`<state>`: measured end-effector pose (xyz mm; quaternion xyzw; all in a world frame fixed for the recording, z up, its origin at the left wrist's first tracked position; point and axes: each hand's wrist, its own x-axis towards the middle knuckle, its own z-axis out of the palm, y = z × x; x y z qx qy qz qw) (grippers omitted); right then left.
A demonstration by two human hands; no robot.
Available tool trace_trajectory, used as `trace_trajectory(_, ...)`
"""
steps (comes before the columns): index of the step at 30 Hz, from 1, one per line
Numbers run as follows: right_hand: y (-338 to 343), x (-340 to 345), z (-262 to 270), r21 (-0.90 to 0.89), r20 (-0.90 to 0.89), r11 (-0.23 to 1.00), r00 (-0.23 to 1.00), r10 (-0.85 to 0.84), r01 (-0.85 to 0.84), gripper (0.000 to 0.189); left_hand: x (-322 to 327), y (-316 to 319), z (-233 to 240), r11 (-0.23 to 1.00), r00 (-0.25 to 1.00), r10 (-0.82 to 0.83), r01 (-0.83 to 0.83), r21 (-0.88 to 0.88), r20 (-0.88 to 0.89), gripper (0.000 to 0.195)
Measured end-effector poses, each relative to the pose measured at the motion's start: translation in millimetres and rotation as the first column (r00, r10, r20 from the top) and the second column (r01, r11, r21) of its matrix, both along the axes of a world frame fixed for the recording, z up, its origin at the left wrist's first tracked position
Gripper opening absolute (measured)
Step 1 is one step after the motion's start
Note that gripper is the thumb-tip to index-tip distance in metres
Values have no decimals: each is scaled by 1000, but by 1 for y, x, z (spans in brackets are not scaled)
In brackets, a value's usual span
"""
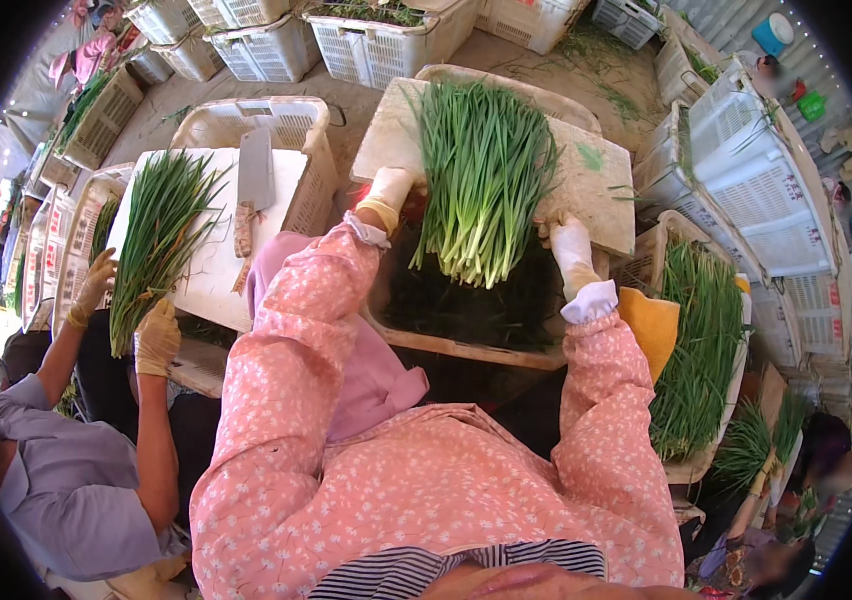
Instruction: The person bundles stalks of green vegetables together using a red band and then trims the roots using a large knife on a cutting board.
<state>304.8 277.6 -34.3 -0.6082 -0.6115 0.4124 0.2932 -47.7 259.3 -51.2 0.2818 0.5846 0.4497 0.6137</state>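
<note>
A loose bundle of garlic chives (482,180) lies on a white foam board (591,180), pale stem ends towards me and hanging past its near edge. My left hand (394,187), in a pale glove, grips that edge just left of the bundle. On the other side, my right hand (567,236), gloved too, has its fingers bent around the edge. Part of the fingers of both hands is hidden. Under the board stands a plastic crate (463,351), its dark inside showing between my forearms.
At left, a co-worker's gloved hands (156,337) handle chives (163,217) on another foam board (208,262), where a cleaver (255,169) with a wrapped handle lies. A crate of chives (696,352) stands at right beside a yellow cloth (647,326). Stacked white crates (763,180) rise behind it.
</note>
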Motion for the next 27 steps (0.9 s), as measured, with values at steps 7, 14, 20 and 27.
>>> trace_trajectory(7,-26,-31,5,535,-160,843,973,166,-56,6,44,-48,31,961,946,223,-254,109,237,15)
trace_trajectory(14,-6,-72,20,315,-506,948,853,126,46,6,110,-37,55,834,902,350,-423,353,253,16)
trace_trajectory(20,36,-83,38,507,-291,861,936,198,-25,5,109,10,79,833,951,310,-272,482,0,23)
trace_trajectory(27,35,-64,33,311,-372,944,900,226,-108,9,96,9,63,874,923,252,-89,478,-290,24)
